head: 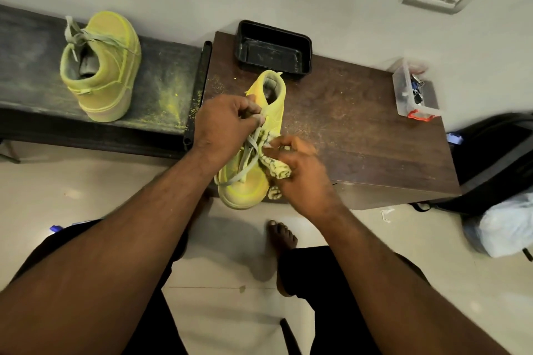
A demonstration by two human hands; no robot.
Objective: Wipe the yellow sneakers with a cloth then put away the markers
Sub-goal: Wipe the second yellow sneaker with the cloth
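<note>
One yellow sneaker (253, 181) lies on the brown table (360, 130), its toe over the front edge. My left hand (225, 127) grips its upper part and the grey laces. My right hand (300, 173) is closed on a yellow-stained cloth (278, 171) pressed against the sneaker's right side. The second yellow sneaker (101, 66) stands on the dark bench (34, 72) at the left, heel toward me. No markers can be made out.
A black tray (274, 49) sits behind the near sneaker. A clear plastic box (412, 92) with small items stands at the table's right side. Yellow dust covers bench and table. A black bag (496, 158) and a white plastic bag (507, 228) lie on the floor to the right.
</note>
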